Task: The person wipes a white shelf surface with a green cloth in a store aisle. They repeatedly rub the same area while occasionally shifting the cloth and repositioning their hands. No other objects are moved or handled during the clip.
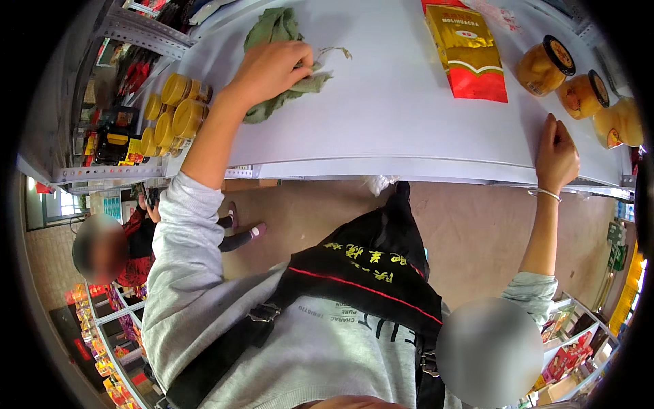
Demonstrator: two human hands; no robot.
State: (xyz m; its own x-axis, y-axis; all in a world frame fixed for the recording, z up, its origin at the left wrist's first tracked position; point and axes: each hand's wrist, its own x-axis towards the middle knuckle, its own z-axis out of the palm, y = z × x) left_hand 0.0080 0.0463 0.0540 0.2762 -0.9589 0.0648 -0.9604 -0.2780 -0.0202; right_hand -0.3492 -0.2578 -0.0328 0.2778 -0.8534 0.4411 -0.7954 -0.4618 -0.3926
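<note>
My left hand (pixel 276 69) grips a crumpled green cloth (pixel 278 25) against the white metal shelf (pixel 378 122), with cloth spreading out above and below the fingers. A thin dark strand (pixel 334 50), perhaps a loose thread, extends to the right of the knuckles. At the shelf's front right, my right hand (pixel 558 153) is curled into a loose fist near the edge, with a bangle (pixel 544 194) on its wrist; I see nothing in it. Just beyond that fist stand glass jars with black lids, the nearest an amber jar (pixel 583 96). A gold and red packet (pixel 466 53) lies farther back.
Yellow-lidded jars (pixel 176 115) are grouped left of my left forearm, beside a perforated metal upright (pixel 140 36). A person (pixel 138 250) is on the left, behind the shelf's front edge. Stocked racks (pixel 120 317) stand behind me. A clear plastic bag (pixel 379 184) hangs below the edge.
</note>
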